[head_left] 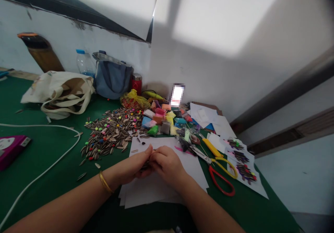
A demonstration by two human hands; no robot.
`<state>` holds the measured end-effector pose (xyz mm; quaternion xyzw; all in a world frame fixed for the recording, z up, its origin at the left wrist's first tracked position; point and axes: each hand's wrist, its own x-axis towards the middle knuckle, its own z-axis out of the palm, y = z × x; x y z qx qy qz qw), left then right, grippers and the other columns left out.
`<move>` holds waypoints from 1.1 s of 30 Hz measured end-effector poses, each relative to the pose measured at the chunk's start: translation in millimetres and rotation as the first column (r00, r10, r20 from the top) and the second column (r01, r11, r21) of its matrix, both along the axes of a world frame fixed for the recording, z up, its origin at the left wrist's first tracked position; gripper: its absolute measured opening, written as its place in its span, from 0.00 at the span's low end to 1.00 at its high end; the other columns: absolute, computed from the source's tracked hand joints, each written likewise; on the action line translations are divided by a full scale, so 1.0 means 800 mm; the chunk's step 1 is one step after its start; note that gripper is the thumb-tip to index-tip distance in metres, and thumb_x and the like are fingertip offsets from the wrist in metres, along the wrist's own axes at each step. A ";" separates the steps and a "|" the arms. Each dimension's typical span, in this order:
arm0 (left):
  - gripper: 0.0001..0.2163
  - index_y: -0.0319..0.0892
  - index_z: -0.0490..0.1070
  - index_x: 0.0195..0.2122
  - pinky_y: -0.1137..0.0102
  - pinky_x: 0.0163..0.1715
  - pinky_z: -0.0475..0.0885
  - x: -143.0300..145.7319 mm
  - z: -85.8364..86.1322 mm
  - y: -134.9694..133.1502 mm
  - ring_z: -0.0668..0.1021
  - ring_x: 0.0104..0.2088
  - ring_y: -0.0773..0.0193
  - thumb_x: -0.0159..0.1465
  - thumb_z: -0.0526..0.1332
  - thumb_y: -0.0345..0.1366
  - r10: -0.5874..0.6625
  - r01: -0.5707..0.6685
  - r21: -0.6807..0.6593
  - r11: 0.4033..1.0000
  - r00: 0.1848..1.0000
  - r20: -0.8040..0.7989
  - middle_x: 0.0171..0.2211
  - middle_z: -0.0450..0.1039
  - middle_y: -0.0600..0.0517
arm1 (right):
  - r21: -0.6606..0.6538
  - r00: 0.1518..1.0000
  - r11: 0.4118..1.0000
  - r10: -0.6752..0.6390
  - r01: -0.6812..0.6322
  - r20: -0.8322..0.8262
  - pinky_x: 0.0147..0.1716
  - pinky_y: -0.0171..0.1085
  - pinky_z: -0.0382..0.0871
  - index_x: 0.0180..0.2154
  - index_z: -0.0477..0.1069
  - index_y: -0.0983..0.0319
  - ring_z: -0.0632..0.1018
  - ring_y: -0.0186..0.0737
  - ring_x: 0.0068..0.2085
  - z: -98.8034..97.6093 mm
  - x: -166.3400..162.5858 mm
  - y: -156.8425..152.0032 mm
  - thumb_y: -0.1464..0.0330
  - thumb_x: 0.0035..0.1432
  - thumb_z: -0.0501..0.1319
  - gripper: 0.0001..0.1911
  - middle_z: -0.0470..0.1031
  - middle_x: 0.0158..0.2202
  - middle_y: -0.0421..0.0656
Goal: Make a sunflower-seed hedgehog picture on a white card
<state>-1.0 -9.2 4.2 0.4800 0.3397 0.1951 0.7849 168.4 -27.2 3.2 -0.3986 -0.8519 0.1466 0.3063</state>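
Observation:
My left hand (pixel 139 168), with a gold bangle on its wrist, is curled over a stack of white paper (pixel 146 194). Dark striped bits that look like sunflower seeds show between its fingers. Pressed against it, my right hand (pixel 167 165) has its fingers pinched together at the left thumb. What lies in that pinch is mostly hidden. A small black lump (pixel 143 143) and a single seed (pixel 134 151) rest on the paper just beyond. To the left spreads a heap of striped sunflower seeds (pixel 112 135) mixed with small coloured balls.
Packets of coloured clay (pixel 159 116) lie behind the paper. Scissors (pixel 208 160) and a yellow cutter (pixel 212 147) are at right, beside paper bearing seed clusters (pixel 245 172). A blue bag (pixel 113 78), a cream bag (pixel 68 90), a lit phone (pixel 177 94) and a white cable (pixel 52 161) surround these.

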 end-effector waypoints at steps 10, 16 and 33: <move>0.17 0.40 0.65 0.31 0.74 0.16 0.46 -0.009 0.008 0.010 0.56 0.17 0.74 0.64 0.58 0.51 0.038 -0.038 0.081 0.996 0.999 0.002 0.19 0.59 0.60 | 0.052 0.989 0.990 -0.127 0.131 -0.076 0.40 0.40 0.63 0.34 0.73 0.61 0.70 0.43 0.39 -0.002 0.001 0.000 0.70 0.63 0.57 0.07 0.72 0.34 0.45; 0.16 0.38 0.69 0.39 0.76 0.16 0.47 -0.008 0.006 0.015 0.57 0.17 0.77 0.64 0.60 0.48 0.060 -0.058 0.134 0.989 0.998 -0.008 0.24 0.63 0.58 | 0.030 0.989 0.992 -0.123 0.126 -0.084 0.40 0.40 0.64 0.33 0.73 0.62 0.71 0.43 0.39 -0.004 0.003 0.002 0.72 0.62 0.58 0.06 0.71 0.34 0.45; 0.15 0.40 0.71 0.28 0.73 0.28 0.66 -0.015 0.000 0.028 0.71 0.28 0.66 0.57 0.63 0.49 0.266 -0.122 0.491 0.863 0.935 -0.236 0.25 0.70 0.55 | 0.037 0.980 0.989 -0.139 0.146 -0.141 0.38 0.40 0.63 0.36 0.73 0.60 0.72 0.42 0.38 -0.009 0.009 0.004 0.69 0.65 0.56 0.07 0.72 0.33 0.44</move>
